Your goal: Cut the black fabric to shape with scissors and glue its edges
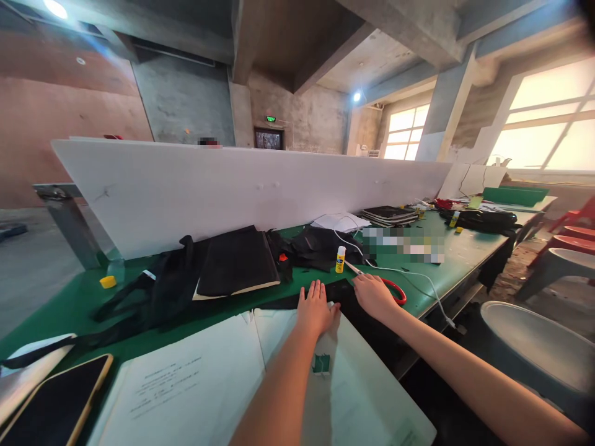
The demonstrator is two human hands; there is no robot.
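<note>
An open book [372, 378] with pale pages lies in front of me, with printed lines on its left page and a small green patch on its right. My left hand [317, 308] rests flat at the page's top edge, fingers stretched, touching a strip of black cloth [339, 290]. Over that cloth's right side, my right hand [375, 298] has bent fingers; their tips are hidden. Scissors with a red handle [396, 291] lie right behind this hand, partly covered by it. A yellow glue stick [341, 260] stands upright just beyond both hands.
A black-covered book [237, 263] lies among black cloth on the green table [441, 279]. In the lower left corner is a phone [56, 402]. A white cable [409, 271] crosses the right side. A white partition [232, 189] stands behind; grey stools [534, 337] stand to the right.
</note>
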